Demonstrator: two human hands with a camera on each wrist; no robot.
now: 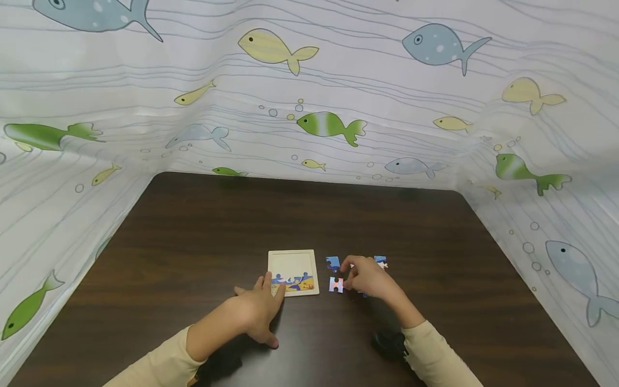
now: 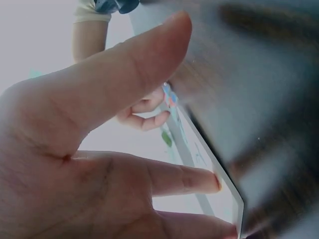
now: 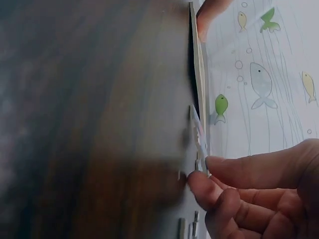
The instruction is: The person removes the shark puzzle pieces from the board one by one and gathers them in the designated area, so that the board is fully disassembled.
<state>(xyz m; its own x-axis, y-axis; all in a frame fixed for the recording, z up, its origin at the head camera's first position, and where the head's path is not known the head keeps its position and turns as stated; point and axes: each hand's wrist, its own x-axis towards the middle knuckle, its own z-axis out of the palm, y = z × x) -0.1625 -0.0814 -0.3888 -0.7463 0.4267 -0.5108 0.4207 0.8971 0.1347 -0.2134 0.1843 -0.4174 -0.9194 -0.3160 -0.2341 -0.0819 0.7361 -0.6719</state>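
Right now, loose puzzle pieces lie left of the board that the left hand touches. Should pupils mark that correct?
No: the loose puzzle pieces lie right of the board, as the head view shows. The left hand does touch the board.

Free tabletop (image 1: 300, 215) beyond tray (image 1: 292, 264), curtain (image 1: 271, 121) behind

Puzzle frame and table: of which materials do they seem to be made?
The puzzle frame looks like pale wood or fibreboard, fairly matte: its bare parts are plain cream. The table seems dark brown wood, or perhaps wood-look laminate, with a soft sheen: streaky grain and dull reflections show.
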